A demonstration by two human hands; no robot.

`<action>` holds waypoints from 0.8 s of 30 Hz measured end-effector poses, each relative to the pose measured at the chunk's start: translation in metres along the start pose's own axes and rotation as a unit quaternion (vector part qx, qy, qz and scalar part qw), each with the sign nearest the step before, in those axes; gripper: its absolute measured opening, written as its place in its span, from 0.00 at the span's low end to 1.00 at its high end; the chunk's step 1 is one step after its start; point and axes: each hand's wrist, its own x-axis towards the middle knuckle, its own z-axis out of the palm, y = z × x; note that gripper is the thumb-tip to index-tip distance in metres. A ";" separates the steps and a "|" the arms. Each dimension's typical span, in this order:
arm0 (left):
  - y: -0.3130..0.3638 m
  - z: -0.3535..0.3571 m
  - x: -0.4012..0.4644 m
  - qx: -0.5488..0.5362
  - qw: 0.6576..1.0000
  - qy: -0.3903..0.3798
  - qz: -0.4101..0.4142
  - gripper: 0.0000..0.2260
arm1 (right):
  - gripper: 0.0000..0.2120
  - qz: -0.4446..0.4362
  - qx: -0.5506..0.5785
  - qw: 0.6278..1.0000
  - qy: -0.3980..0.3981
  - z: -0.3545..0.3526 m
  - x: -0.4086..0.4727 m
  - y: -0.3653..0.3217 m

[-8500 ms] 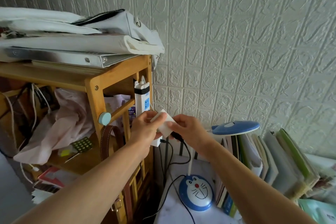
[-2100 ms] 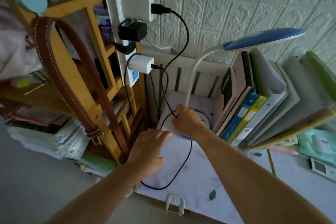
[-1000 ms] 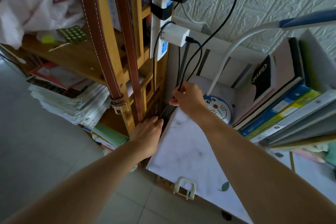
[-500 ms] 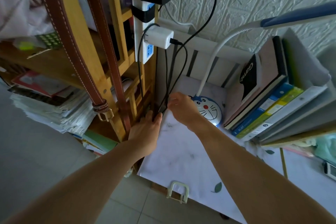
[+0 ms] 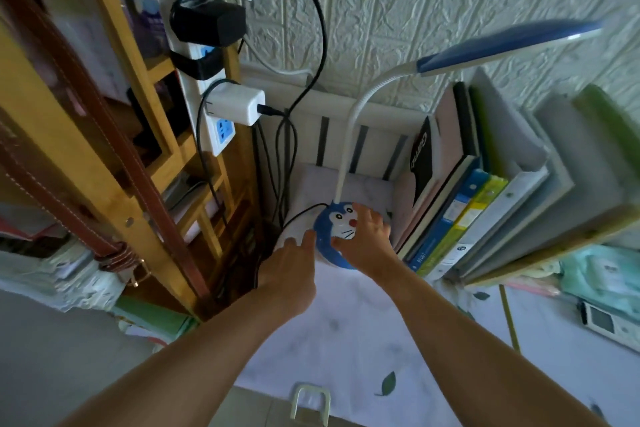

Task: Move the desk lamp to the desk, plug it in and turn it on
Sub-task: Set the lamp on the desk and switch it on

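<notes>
The desk lamp stands at the back of the white desk [image 5: 346, 340]. Its round blue cartoon-face base [image 5: 337, 224] carries a white flexible neck [image 5: 356, 107] and a blue head [image 5: 509, 45] that is unlit. My right hand [image 5: 363, 241] rests on the base with spread fingers. My left hand [image 5: 291, 267] touches the base's left edge with an extended finger. The lamp's black cable [image 5: 298, 215] runs left and up to a white adapter [image 5: 239, 106] plugged into the white power strip [image 5: 211, 87] on the wooden shelf.
A wooden shelf [image 5: 145, 184] with a brown leather strap [image 5: 104, 156] stands left of the desk. Books and binders [image 5: 485, 191] lean just right of the lamp base. Other adapters and cables fill the strip. A small white device [image 5: 609, 321] lies far right.
Both hands have left the cable at the desk's left edge and moved right onto the lamp base. The camera has tilted up slightly.
</notes>
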 end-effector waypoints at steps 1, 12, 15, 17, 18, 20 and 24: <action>0.003 0.005 0.006 -0.019 1.000 -0.007 0.009 0.35 | 0.35 -0.001 0.000 1.000 0.006 -0.002 0.005 0.004; 0.021 0.041 0.067 -0.203 0.978 -0.045 0.007 0.38 | 0.32 0.040 -0.023 0.999 0.020 0.005 0.068 0.031; 0.025 0.049 0.071 -0.194 0.980 -0.024 -0.032 0.37 | 0.33 0.064 -0.017 0.998 -0.003 0.009 0.075 0.036; 0.026 0.054 0.070 -0.191 0.981 -0.012 -0.043 0.37 | 0.33 0.064 -0.036 0.997 -0.011 0.013 0.075 0.038; 0.027 0.055 0.071 -0.195 0.980 -0.007 -0.045 0.37 | 0.35 0.061 -0.051 0.997 -0.014 0.014 0.074 0.040; 0.027 0.056 0.070 -0.194 0.980 -0.001 -0.049 0.38 | 0.37 0.055 -0.070 0.996 -0.015 0.016 0.072 0.042; 0.025 0.056 0.071 -0.215 0.975 0.012 -0.056 0.38 | 0.40 0.059 -0.065 0.996 -0.021 0.019 0.068 0.041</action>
